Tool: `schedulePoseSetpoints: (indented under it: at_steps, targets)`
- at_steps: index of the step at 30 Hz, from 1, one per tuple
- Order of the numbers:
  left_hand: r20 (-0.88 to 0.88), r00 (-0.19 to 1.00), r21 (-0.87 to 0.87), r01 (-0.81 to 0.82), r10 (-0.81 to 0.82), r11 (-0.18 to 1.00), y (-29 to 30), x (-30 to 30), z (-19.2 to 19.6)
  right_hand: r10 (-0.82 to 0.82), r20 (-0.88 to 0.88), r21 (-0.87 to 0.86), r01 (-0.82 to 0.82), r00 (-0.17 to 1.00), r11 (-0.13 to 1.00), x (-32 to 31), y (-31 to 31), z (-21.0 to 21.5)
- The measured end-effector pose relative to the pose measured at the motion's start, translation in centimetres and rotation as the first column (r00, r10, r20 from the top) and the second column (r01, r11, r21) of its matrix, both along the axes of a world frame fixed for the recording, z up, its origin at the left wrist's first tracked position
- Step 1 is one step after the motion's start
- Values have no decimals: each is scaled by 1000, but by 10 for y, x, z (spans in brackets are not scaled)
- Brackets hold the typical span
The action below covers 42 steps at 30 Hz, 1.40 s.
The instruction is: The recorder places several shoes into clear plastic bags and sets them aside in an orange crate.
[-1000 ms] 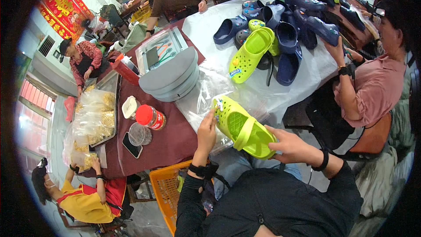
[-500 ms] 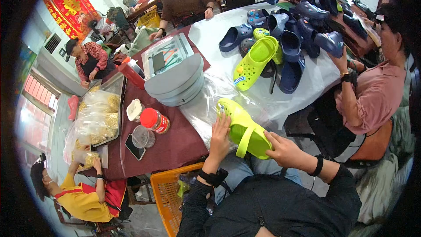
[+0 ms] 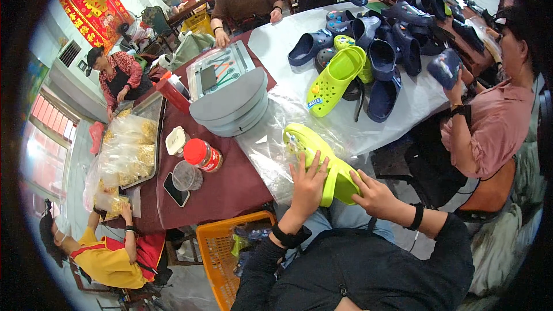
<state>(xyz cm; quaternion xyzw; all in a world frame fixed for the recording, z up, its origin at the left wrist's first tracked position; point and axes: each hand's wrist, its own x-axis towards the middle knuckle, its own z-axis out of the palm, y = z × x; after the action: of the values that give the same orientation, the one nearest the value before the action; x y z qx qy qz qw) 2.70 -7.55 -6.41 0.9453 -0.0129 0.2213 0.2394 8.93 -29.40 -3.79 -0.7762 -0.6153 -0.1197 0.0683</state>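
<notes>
I'm watching a table with a white cover (image 3: 415,103), where a heap of navy clogs (image 3: 383,60) lies at the far side and a loose lime clog (image 3: 337,80) rests in front of it. An orange basket (image 3: 214,262) stands by the near edge. The lime clog in hand (image 3: 340,174) is held up over the lap, just at the table's edge. Over the last second it has rolled, so less of its footbed faces me, and the left hand (image 3: 310,191) has shifted from the toe's side onto the upper; I judge the shoe is being turned for handling, not set down. That hand lies across the upper with fingers spread, resting rather than clenched. The right hand (image 3: 377,198) comes in from the right, gripping the heel rim between thumb and fingers, close to the strap (image 3: 329,187). I can't tell where the left thumb presses.
</notes>
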Motion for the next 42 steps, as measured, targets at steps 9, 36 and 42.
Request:
schedulePoseSetpoints:
  at_steps: [9,36,42]
  targets:
    - [-35,976,-67,211,-214,975,-5,8,18,9,15,3,-9,1000,1000,6,-8,2]
    - [310,931,-930,255,191,266,80,1,43,7,-154,536,77,988,841,1,81,-8]
    - [257,947,-939,198,-191,-282,74,21,6,74,-242,550,75,967,832,-11,86,-26]
